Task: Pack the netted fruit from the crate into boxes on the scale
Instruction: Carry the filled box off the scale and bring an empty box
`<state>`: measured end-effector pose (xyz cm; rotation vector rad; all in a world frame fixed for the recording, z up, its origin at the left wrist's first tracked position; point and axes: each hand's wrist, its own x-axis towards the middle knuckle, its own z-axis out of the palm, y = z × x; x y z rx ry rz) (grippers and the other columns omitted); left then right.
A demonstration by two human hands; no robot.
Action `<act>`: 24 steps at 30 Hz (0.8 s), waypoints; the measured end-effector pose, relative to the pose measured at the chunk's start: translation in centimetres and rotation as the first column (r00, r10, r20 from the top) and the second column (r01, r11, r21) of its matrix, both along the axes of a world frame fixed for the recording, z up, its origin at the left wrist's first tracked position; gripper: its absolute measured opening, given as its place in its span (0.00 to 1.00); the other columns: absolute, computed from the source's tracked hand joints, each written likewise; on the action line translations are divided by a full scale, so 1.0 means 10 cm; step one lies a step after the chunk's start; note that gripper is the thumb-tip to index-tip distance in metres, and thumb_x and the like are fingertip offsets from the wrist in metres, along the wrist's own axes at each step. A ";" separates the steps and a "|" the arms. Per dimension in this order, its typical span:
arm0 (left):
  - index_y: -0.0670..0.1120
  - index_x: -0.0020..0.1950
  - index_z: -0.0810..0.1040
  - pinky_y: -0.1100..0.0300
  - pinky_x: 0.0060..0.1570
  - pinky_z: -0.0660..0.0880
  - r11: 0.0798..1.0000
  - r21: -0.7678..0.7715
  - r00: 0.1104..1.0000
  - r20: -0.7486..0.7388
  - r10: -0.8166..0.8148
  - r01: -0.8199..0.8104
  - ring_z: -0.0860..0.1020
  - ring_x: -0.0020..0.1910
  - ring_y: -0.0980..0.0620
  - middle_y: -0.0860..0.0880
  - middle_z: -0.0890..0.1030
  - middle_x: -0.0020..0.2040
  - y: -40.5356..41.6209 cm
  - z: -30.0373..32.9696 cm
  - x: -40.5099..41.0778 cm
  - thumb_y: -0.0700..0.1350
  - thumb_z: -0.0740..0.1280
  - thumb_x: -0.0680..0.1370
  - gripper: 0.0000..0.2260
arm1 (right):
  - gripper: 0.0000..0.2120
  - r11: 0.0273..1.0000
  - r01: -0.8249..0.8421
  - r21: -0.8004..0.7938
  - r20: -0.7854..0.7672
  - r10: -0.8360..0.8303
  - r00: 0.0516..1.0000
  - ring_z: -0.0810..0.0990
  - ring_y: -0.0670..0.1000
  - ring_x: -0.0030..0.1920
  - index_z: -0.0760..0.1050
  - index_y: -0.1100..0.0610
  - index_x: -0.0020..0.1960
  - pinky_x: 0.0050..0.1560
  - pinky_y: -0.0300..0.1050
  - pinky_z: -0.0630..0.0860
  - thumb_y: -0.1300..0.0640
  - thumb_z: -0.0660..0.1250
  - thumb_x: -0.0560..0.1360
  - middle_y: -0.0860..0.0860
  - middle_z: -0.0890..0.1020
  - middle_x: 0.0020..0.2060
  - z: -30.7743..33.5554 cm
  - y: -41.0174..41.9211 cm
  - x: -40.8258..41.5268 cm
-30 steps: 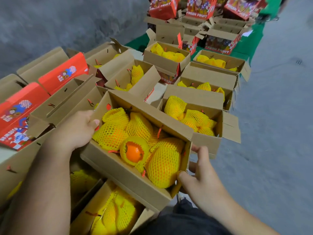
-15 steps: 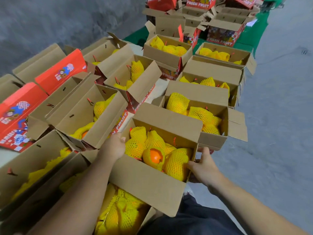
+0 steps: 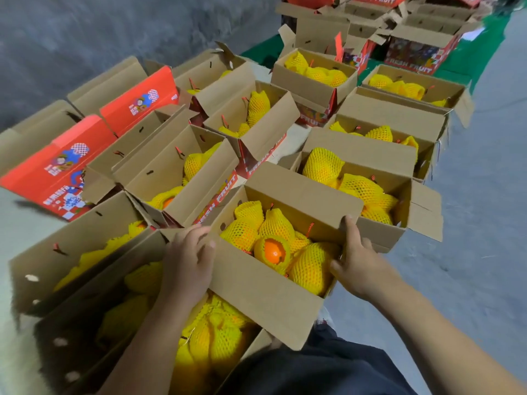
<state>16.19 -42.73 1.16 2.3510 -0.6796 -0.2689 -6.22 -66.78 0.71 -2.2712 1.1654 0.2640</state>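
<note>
Evidently the person holds a filled cardboard box (image 3: 265,292) by its two short ends, which keeps the weight level between the arms while the box is placed at the near end of a row of other packed boxes (image 3: 368,178). The left hand (image 3: 186,260) grips the left end, its fingers (image 3: 206,246) curled over the top edge. The right hand (image 3: 356,263) grips the right end, thumb up against the raised rear flap and the remaining fingers hidden under the box, so their spread cannot be told. Netted fruit (image 3: 310,266) fills the box, and one orange (image 3: 273,252) shows bare through its net's open mouth. The box's long axis runs left to right across the person's body, slightly skewed, with its open top facing up. No scale is visible.
</note>
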 end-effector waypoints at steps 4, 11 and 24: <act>0.48 0.68 0.79 0.50 0.62 0.77 0.999 -0.031 1.000 0.007 0.016 -0.016 0.74 0.62 0.55 0.52 0.78 0.63 0.40 -0.02 -0.40 0.44 0.65 0.84 0.12 | 0.43 0.946 -0.070 -0.316 0.092 0.104 0.990 0.64 0.63 0.71 0.51 0.48 0.83 0.71 0.60 0.68 0.45 0.71 0.75 0.58 0.59 0.73 0.02 0.33 -0.05; 0.48 0.64 0.82 0.61 0.60 0.73 0.998 0.005 0.997 0.029 0.068 -0.068 0.77 0.60 0.56 0.56 0.80 0.59 1.15 -0.10 -1.19 0.40 0.69 0.82 0.11 | 0.27 0.843 -0.414 -0.344 0.322 0.520 0.791 0.67 0.61 0.69 0.71 0.51 0.75 0.67 0.59 0.68 0.48 0.67 0.77 0.58 0.68 0.70 0.10 1.09 0.05; 0.49 0.75 0.73 0.53 0.65 0.75 0.936 0.087 0.932 0.155 0.326 -0.342 0.72 0.69 0.52 0.53 0.73 0.70 2.15 -0.48 -2.27 0.58 0.67 0.80 0.25 | 0.20 0.360 -0.891 -0.276 0.253 0.922 0.294 0.75 0.59 0.64 0.77 0.50 0.69 0.65 0.58 0.75 0.48 0.66 0.78 0.53 0.76 0.63 -0.13 2.18 -0.04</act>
